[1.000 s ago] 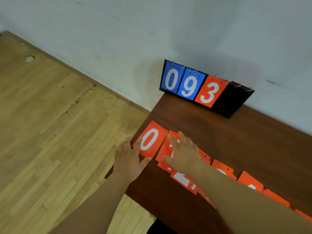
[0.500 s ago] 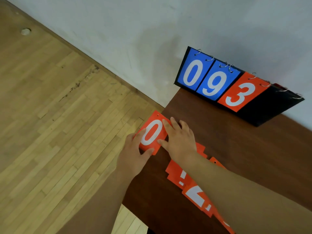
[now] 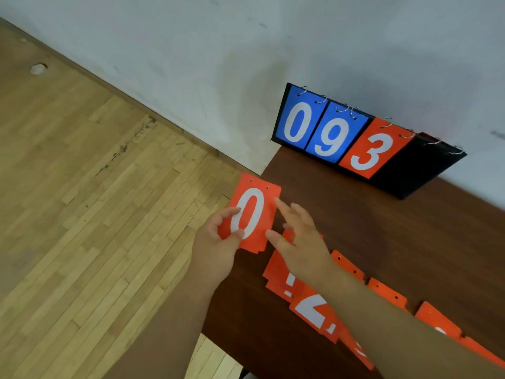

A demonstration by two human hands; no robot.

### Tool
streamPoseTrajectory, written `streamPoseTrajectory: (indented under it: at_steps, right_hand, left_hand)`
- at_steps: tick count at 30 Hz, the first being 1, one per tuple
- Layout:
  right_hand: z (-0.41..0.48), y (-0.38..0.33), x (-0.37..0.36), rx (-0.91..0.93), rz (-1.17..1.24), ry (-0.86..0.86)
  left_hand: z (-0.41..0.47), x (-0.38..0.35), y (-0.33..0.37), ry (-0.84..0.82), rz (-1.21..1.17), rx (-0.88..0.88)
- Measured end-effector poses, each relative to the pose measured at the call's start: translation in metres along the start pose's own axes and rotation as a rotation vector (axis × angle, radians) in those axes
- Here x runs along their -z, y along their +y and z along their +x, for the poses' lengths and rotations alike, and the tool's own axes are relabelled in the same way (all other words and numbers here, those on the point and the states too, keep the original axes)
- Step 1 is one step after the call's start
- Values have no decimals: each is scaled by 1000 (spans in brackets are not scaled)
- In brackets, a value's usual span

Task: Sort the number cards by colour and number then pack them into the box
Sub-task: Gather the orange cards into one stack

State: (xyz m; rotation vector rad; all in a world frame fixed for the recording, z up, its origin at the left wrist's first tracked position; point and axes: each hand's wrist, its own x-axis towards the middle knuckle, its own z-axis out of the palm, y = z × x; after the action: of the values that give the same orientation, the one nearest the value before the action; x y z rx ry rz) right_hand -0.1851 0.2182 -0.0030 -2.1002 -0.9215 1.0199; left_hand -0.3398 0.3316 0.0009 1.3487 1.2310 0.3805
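Observation:
My left hand (image 3: pixel 216 248) pinches a small stack of orange cards (image 3: pixel 252 214) with a white 0 on top, held at the table's left corner, partly over the floor. My right hand (image 3: pixel 299 239) hovers just right of that stack, fingers straight and spread, thumb near the stack's lower edge. Below it a row of orange number cards (image 3: pixel 314 310) lies overlapped along the table's near edge, partly hidden by my right forearm. A black flip scoreboard (image 3: pixel 415 170) stands at the wall, showing blue 0, blue 9 and orange 3.
The dark brown table (image 3: pixel 382 228) ends at its left edge beside the wooden floor (image 3: pixel 95 201). A pale wall (image 3: pixel 246 50) stands directly behind the scoreboard. Bare tabletop lies between the scoreboard and the card row.
My left hand has lifted the 0 stack off the table and taken hold of it. My right hand slid off the cards to the stack's right side. The camera moved closer.

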Motion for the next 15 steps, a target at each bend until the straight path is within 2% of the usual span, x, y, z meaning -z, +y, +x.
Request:
streamPoseTrajectory:
  at_steps: [3,6,8,10,13,15]
  right_hand:
    - [-32,7,16,-43,304,26]
    - [-64,18,31,-126,333,130]
    - [-84,32,41,-185,251,240]
    - [-103,45,53,-262,160,275]
    - [-126,62,68,-368,60,188]
    - [-136,69,73,-389,19,157]
  left_hand:
    - [-32,-23,7,-143,-92,14]
    - [-56,-49,2,-259,58,-55]
    - [-62,-63,-6,-258,277,-100]
    - [-60,-72,-16,-197,579,-131]
    - [-58,-88,-25,-118,924,-74]
    - [-57,-101,-26,-109,1041,-47]
